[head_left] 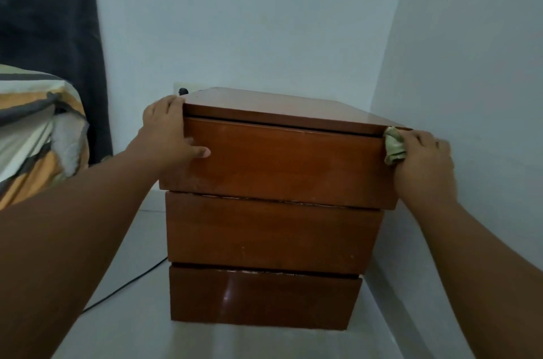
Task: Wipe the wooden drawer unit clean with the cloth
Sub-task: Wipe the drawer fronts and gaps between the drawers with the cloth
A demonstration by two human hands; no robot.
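- I see the wooden drawer unit (264, 182) standing on the pale floor (123, 329) in a corner, wall (455, 65) close on its right, bed (35, 129) off to the left.
- Three drawer fronts stacked; top drawer (282, 159) looks pulled slightly forward of the two below.
- My right hand (423, 159) is clenched around the cloth (395, 147), a bunched greenish wad pressed against the top drawer's right end, just under the top panel's edge.
- My left hand (170, 132) holds no cloth: fingers wrapped over the unit's left top corner, thumb lying flat on the drawer front. Bracing grip, I'd judge.
- Key relation: the drawer front's long axis runs left to right, and the unwiped face lies to the left of the cloth. So the coming stroke probably sweeps leftward toward my left hand.
- Right hand is the only one near the cloth; left is at the opposite end.
- Gap between unit and right wall is tight, little room for the wrist there.
- Black cable (123, 285) trails on the floor at left, well apart from both hands.
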